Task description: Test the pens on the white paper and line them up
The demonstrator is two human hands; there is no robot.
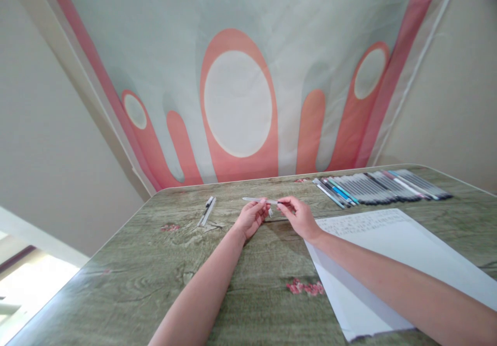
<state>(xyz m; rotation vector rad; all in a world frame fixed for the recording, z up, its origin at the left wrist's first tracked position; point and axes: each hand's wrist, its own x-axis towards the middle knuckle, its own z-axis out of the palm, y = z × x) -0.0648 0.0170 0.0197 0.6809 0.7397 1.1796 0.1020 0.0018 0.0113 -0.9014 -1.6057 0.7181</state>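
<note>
Between my two hands, above the middle of the table, a pale, translucent pen (251,199) lies nearly level. My left hand (252,218) is closed around its middle, and the pen's pale end sticks out to the left. At the dark right end, the fingertips of my right hand (297,215) pinch it. A small white piece (271,212) shows just below, by my left fingers; I cannot tell what it is. Left of my hands, a disassembled-looking pen (210,210) and a dark slim part lie side by side on the table.
A long row of pens (373,188) lies at the table's back right. In front of it is a white sheet of paper (373,263) with handwriting near its top, partly under my right forearm. The wood-patterned table (163,284) meets a wall with a red-and-white printed backdrop (174,35).
</note>
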